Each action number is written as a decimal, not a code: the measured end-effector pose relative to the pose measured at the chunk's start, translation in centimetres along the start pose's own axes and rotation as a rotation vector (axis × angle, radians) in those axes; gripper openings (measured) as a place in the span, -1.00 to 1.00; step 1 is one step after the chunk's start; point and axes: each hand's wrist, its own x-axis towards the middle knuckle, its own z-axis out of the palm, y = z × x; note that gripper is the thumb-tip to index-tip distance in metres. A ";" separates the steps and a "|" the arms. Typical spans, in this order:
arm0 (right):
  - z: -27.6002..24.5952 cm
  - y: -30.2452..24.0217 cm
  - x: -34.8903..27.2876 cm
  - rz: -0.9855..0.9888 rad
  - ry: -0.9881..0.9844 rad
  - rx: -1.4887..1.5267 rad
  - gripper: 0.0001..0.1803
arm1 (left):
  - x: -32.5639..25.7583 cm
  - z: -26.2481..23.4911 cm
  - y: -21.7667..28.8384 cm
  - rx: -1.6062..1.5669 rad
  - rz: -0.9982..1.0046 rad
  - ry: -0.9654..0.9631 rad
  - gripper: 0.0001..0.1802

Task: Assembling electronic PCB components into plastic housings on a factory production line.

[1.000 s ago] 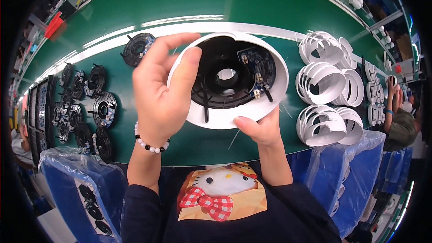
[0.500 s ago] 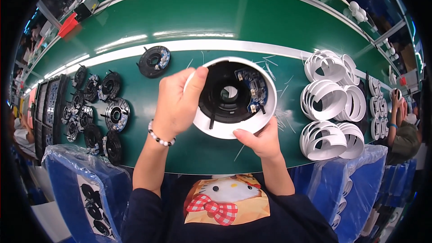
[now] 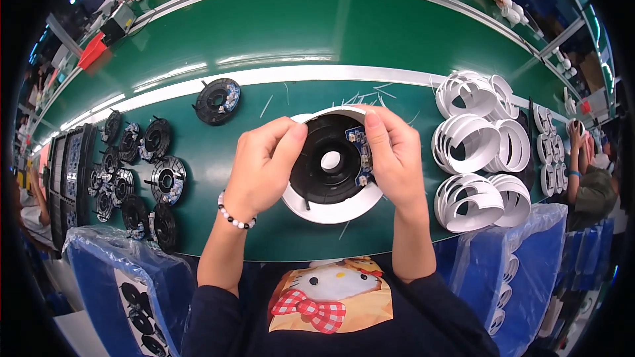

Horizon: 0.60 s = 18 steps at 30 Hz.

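Between my hands is a white round housing [image 3: 334,213] with a black disc [image 3: 317,182] seated inside it. A blue circuit board [image 3: 360,155] sits along the disc's right side, and the disc has a round hole in its middle. My left hand [image 3: 264,162] grips the left rim, thumb on the upper left edge. My right hand [image 3: 399,155] grips the right rim, thumb near the upper right edge by the board. Both sets of fingers wrap behind the housing and are partly hidden. A loose black disc with a board [image 3: 218,101] lies beyond my left hand.
Several black discs with boards [image 3: 167,180] lie at the left beside a black tray [image 3: 69,165]. White rings [image 3: 466,143] stand in stacks at the right. Thin white strips [image 3: 266,106] are scattered on the green table [image 3: 218,225]. Plastic-wrapped blue bins [image 3: 126,277] stand at the near edge.
My right hand has moved from the housing's lower right edge up to its upper right rim. The housing has shifted slightly nearer to me. My left hand keeps its grip.
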 end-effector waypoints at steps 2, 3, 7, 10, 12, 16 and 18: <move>0.3 0.1 -0.1 0.001 0.002 0.033 -0.75 | -1.0 -0.1 -2.0 -0.305 -0.001 -0.064 -0.47; 0.6 0.1 -0.1 0.024 0.007 0.078 -0.74 | -1.6 -0.1 -2.5 -0.506 -0.006 -0.089 -0.31; 2.6 -0.1 0.0 0.068 -0.073 0.115 -0.73 | -4.9 0.4 -1.6 -0.963 -0.153 0.016 -0.04; 4.2 -2.3 0.3 -0.074 -0.146 0.154 -0.77 | -4.7 -0.3 0.1 -1.649 0.012 -0.163 -0.03; 5.8 -3.5 0.7 -0.187 -0.234 -0.046 -0.82 | -5.5 -1.4 -1.9 -1.688 -0.005 -0.111 -0.19; 6.9 -4.7 1.4 -0.426 -0.268 -0.407 -0.73 | -6.8 -1.9 -2.4 -1.666 0.003 0.024 -0.23; 7.2 -5.0 1.2 -0.609 -0.258 -0.597 -0.41 | -7.5 -1.8 -2.8 -1.665 0.001 0.126 -0.25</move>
